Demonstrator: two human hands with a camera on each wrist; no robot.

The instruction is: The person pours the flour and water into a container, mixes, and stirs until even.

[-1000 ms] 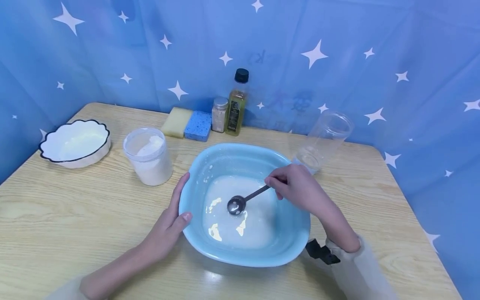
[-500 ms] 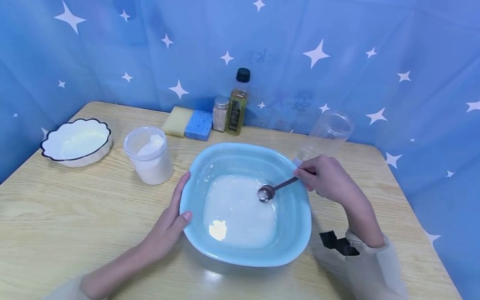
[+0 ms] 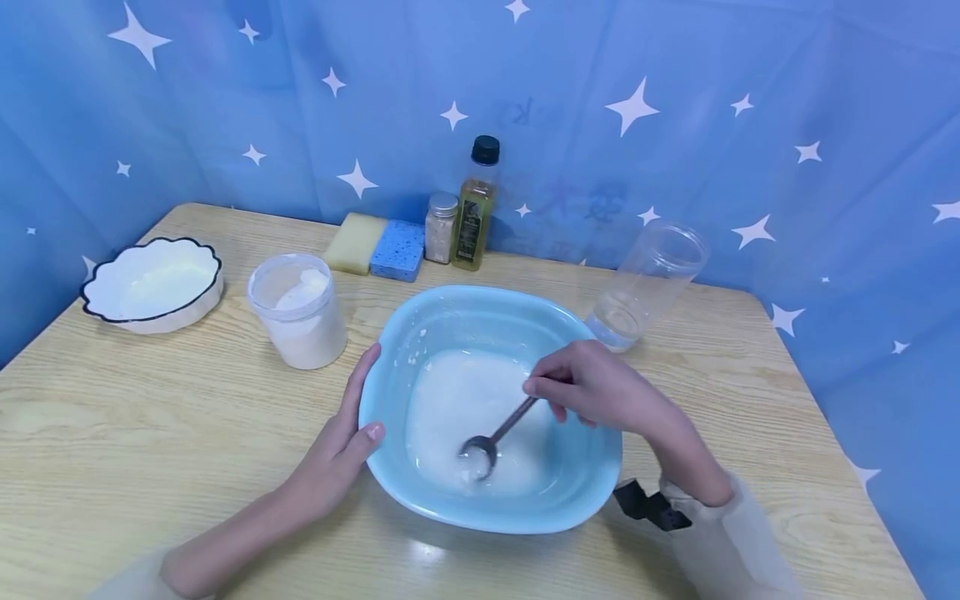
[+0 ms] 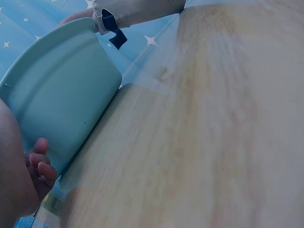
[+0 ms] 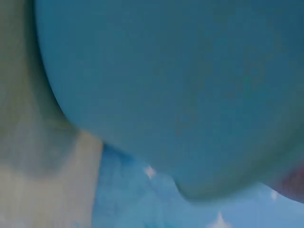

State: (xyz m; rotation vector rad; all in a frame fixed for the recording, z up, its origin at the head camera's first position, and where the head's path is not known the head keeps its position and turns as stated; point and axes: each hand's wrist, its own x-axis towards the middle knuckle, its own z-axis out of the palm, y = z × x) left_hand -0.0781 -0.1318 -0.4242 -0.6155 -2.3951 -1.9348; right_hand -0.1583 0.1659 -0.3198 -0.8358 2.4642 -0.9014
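A light blue basin (image 3: 495,520) stands on the table with milky white liquid (image 3: 450,392) in it. My left hand (image 3: 337,454) holds its left side, thumb over the rim and fingers against the outer wall. In the left wrist view those fingers (image 4: 45,171) bend against the basin's outside. Over the basin's right part, my right hand (image 3: 588,385) pinches the handle of a dark metal spoon (image 3: 516,417), whose bowl is in the liquid near the front. The right wrist view is mostly filled by the basin's blurred outer wall (image 5: 156,85).
To the left stand a tub of white powder (image 3: 307,333) and a scalloped white dish (image 3: 153,287). Behind are a yellow sponge (image 3: 356,242), a blue sponge (image 3: 397,250), a small shaker jar (image 3: 440,229) and an oil bottle (image 3: 472,221). A clear container (image 3: 648,283) stands at the back right.
The spoon has swung right across the liquid and then back left and toward the front, my right hand moving with it. My left hand and the basin stay in place.
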